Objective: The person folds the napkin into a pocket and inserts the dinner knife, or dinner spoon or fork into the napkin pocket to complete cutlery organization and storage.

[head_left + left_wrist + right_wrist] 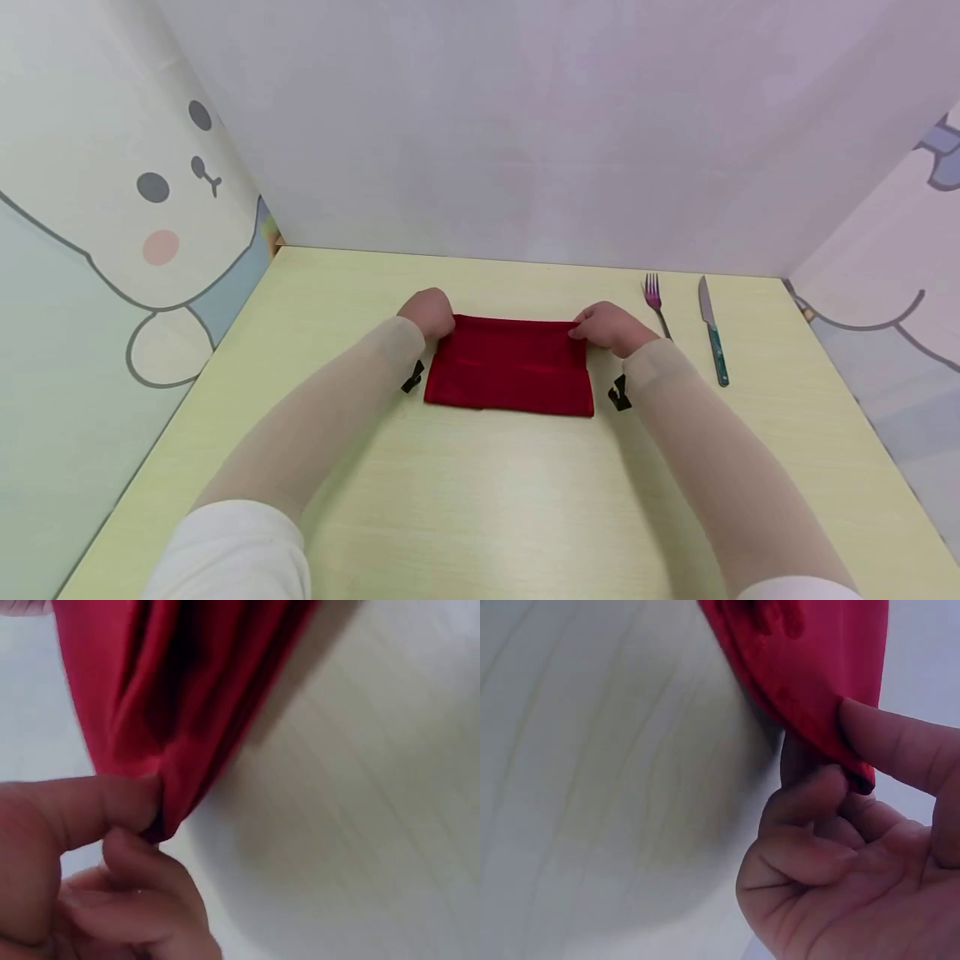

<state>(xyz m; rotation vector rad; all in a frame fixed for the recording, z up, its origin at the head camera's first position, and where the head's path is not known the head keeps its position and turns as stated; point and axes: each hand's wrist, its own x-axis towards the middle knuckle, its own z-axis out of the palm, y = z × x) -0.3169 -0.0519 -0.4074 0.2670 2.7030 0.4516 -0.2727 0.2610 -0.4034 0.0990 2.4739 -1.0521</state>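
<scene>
A red cloth (pixel 513 367), folded into a rectangle, is held by its two far corners above or against the tabletop. My left hand (pixel 430 312) pinches the far left corner between thumb and fingers. In the left wrist view the cloth (pixel 202 697) gathers into folds near that pinch. At the far right corner, my right hand (pixel 611 327) pinches the cloth. The right wrist view shows the thumb (pixel 900 746) on one face of the cloth and curled fingers under its edge.
On the pale wooden table (pixel 480 500), a fork (pixel 654 300) lies right of the cloth, its handle partly hidden by the right arm. A knife (pixel 712 329) with a green handle lies farther right. A pale curtain (pixel 525 125) hangs behind the table.
</scene>
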